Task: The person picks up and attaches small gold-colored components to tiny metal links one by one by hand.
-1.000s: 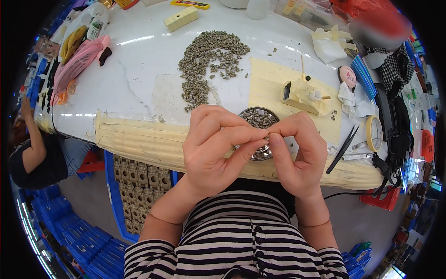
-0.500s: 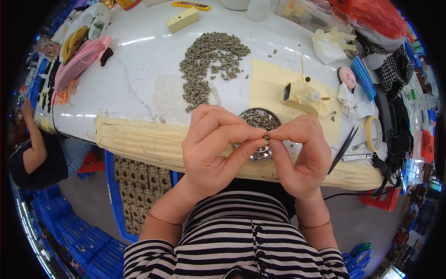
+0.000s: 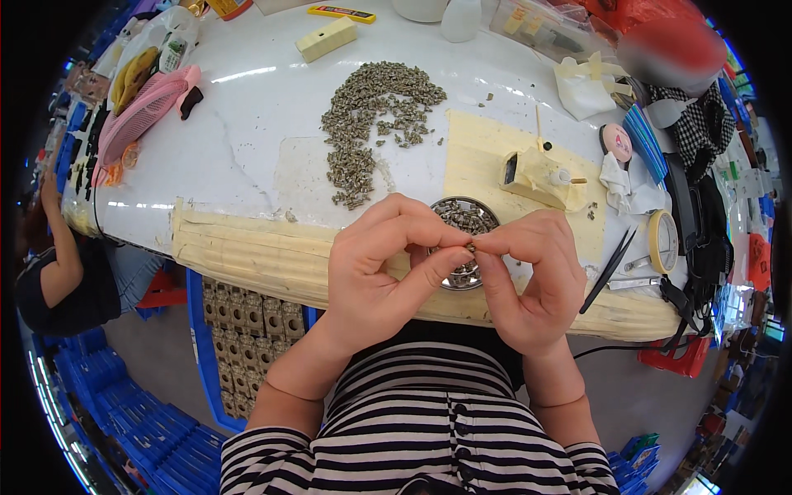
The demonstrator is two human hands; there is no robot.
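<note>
Just in front of a round metal dish (image 3: 466, 211), my left hand (image 3: 388, 264) and my right hand (image 3: 535, 276) meet fingertip to fingertip. Between them they pinch a tiny metal part (image 3: 470, 247), mostly covered by the fingers. Both thumbs and forefingers are closed on it. The dish holds many small metal pieces, and its near side is partly hidden behind my hands. Beyond my left hand a curved heap of similar small metal parts (image 3: 351, 124) lies spread on the white table.
Yellowish tape covers the table's front edge (image 3: 247, 239). To the right lie black tweezers (image 3: 609, 271), a tape roll (image 3: 662, 239) and a tape-wrapped block (image 3: 536, 177). A blue crate (image 3: 198, 330) of metal blocks stands below. A person (image 3: 66, 272) sits at far left.
Both hands stay together over the dish with only slight shifts of the fingers. A bit more of the pinched part shows. The view has moved a little.
</note>
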